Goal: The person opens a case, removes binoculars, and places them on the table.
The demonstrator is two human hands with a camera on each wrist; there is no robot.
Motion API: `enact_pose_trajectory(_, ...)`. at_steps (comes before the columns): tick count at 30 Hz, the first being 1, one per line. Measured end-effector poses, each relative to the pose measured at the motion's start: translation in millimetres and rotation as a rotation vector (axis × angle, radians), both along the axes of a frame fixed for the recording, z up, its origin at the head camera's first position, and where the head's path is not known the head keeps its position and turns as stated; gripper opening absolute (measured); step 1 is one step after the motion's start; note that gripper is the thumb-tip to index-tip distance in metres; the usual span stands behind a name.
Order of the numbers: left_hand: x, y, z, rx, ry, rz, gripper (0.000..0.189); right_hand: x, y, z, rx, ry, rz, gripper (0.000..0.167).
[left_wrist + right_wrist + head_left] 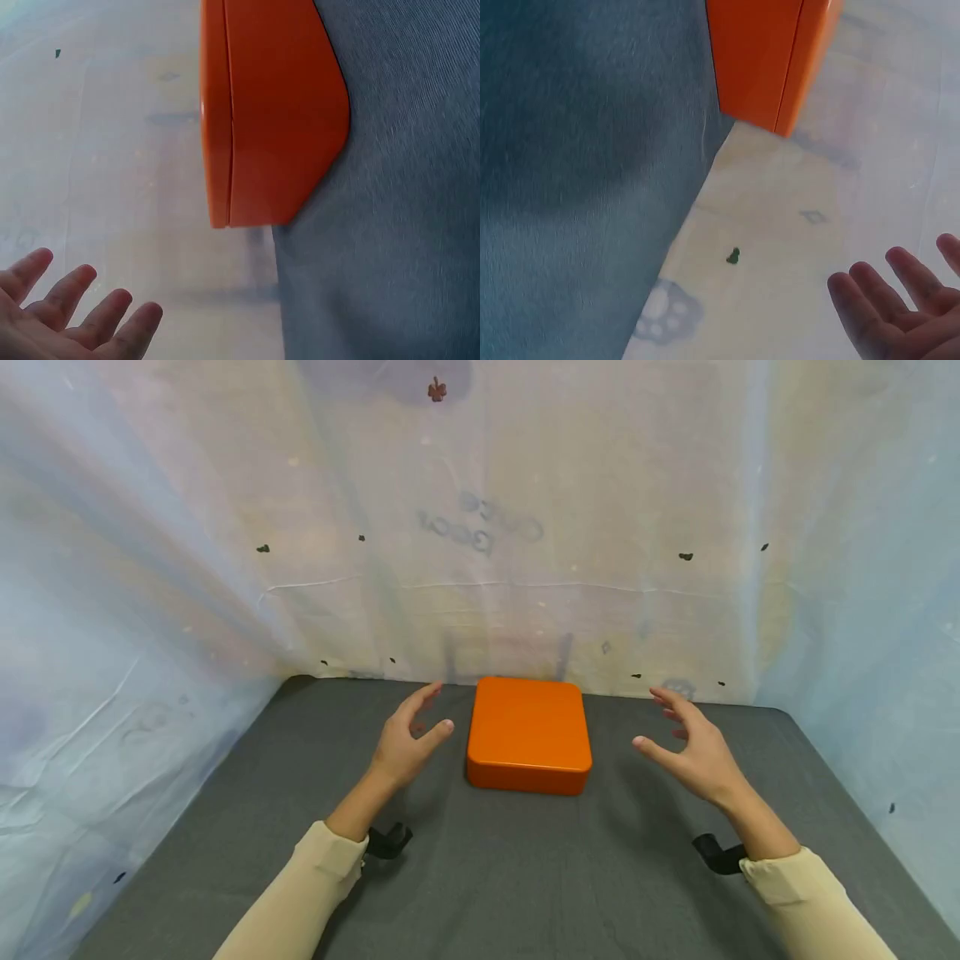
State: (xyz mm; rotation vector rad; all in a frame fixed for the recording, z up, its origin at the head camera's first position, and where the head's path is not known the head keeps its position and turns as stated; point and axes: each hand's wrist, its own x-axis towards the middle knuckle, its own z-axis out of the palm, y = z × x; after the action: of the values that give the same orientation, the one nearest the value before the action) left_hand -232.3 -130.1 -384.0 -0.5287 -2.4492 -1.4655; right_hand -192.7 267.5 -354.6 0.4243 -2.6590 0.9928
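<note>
An orange box (529, 727) with rounded corners lies on the grey cloth-covered table, close to its far edge. In the left wrist view a seam runs along the side of the box (285, 112), like a lid line. My left hand (402, 743) hovers to the left of the box, thumb and fingers spread apart, not touching it. On the other side, farther off, my right hand (697, 752) is held in the air with its palm toward the box and its fingers relaxed. Neither hand holds anything. The right wrist view shows one end of the box (757, 60) above the fingertips.
A pale patterned sheet (495, 527) hangs behind the table (510, 877) and along both sides. Black wrist mounts (390, 841) stick out below the sleeves. Small dark marks dot the sheet.
</note>
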Motion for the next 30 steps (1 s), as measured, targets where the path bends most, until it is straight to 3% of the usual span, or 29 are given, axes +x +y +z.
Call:
enact_pose_trajectory(8, -1.6, 9.2, -4.3, 0.161, -0.083, -0.083, 0.053, -3.6, -8.1, -8.6, -0.107, -0.083, 0.038, 0.073)
enact_pose_trajectory(19, -3.6, 23.4, -19.1, 0.182, -0.210, -0.112, 0.060, -10.1, -19.9, -20.2, -0.173, -0.138, 0.069, 0.073)
enact_pose_trajectory(30, -6.4, 38.4, -32.0, 0.158, -0.251, -0.040, 0.067, -17.8, -29.1, -35.8, -0.189, -0.186, 0.090, 0.074)
